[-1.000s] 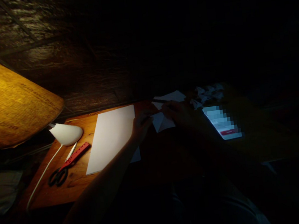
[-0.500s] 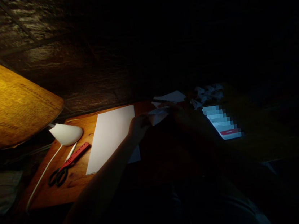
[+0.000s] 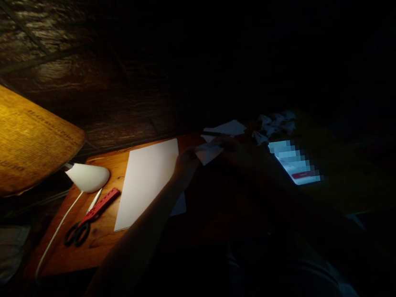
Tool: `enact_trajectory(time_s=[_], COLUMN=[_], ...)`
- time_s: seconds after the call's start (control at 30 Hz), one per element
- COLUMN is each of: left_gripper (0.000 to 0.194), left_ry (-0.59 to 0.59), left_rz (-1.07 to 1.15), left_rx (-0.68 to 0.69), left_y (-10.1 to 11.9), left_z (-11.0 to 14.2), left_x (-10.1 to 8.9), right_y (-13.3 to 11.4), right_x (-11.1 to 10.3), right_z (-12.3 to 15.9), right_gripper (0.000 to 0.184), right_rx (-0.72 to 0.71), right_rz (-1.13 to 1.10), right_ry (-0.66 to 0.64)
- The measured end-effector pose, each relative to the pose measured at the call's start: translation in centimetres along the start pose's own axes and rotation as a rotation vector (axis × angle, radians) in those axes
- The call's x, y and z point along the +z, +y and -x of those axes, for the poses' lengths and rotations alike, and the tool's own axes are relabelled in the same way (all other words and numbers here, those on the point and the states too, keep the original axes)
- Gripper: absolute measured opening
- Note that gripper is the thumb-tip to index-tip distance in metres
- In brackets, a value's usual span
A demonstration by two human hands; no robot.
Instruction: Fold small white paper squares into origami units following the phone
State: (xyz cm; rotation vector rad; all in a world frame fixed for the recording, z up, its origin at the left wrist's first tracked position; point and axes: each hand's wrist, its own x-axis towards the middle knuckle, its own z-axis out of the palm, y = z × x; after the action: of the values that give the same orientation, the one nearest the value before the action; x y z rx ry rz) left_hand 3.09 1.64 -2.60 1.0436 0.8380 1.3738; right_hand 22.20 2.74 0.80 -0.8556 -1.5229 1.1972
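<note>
A small piece of folded white paper (image 3: 208, 153) is held up between my two hands, above the dark middle of the table. My left hand (image 3: 185, 162) grips its left edge with closed fingers. On the other side my right hand (image 3: 234, 148) pinches the right edge; it lies in deep shadow and its fingers barely show. Under my left forearm rests a large white sheet or stack of paper (image 3: 147, 179). Just beyond my hands lie more pieces of white paper (image 3: 229, 128) with a dark strip across them.
A lamp with a printed yellow shade (image 3: 16, 137) and white base (image 3: 89, 177) stands at the left. Black-handled scissors (image 3: 76, 234) lie beside a red ruler-like strip (image 3: 103, 202). Several folded paper pieces (image 3: 276, 124) sit behind a lit phone (image 3: 295, 163) on the wooden table (image 3: 98, 252).
The folded paper has tilted slightly between my hands, showing more of its lower face. My fingers have shifted a little on it. The other things stay where they were.
</note>
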Motion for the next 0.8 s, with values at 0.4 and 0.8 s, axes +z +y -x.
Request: enact_trajectory(time_s=[0.4,0.8], left_gripper=[0.040,0.043], left_ry=[0.033,0.058], left_rz=[-0.294,-0.187], left_rx=[0.110,0.118], left_y=[1.5,2.4], left_z=[1.2,1.5], left_x=[0.4,1.3], right_y=[-0.3,-3.4], right_x=[0.4,0.9], right_z=[0.7,1.8], right_gripper=[0.019,0.019], right_rx=[0.001,0.073], right_rz=[0.145,0.675], right_ry=[0.024,-0.078])
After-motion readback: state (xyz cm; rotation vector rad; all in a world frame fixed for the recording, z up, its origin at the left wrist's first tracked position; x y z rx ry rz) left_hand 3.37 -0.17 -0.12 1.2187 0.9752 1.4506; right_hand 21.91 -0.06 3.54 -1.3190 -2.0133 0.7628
